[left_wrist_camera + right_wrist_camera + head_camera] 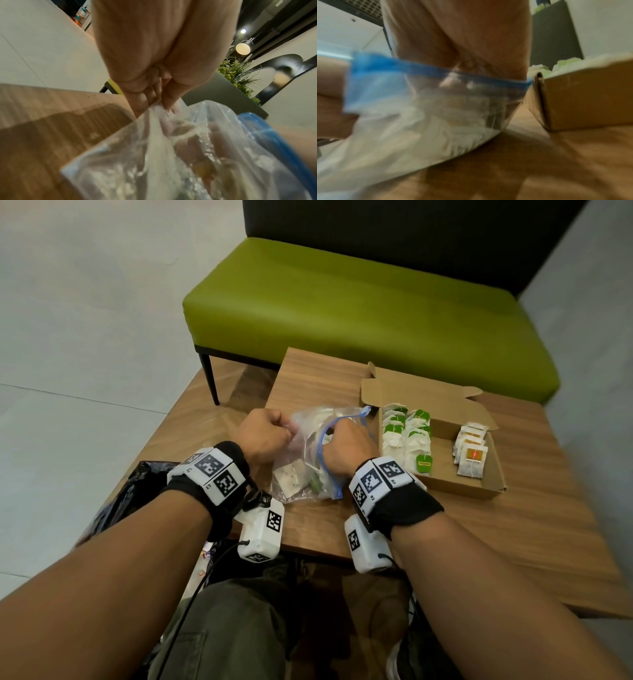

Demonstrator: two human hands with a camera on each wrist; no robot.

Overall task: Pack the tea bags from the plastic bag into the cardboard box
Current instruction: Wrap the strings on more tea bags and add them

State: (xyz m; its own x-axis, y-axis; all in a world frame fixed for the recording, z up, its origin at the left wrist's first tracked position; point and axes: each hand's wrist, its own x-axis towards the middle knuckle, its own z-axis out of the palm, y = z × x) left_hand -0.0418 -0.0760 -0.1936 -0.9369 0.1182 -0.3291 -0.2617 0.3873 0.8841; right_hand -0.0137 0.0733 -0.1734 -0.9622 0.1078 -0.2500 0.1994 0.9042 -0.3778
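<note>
The plastic bag [310,460] is held up on the table [513,525] near its front edge. Its left side is pinched by the left hand [265,434]. The right hand [346,446] is put inside the blue-edged mouth; its fingers cannot be told. Further right, tea bags [407,436] are lined up in the open box [486,487].

A left hand [150,75] pinches the clear plastic bag [154,155] over a wooden table [42,128]; another hand's fingers [193,147] show inside, near the blue zip strip [274,135].
</note>
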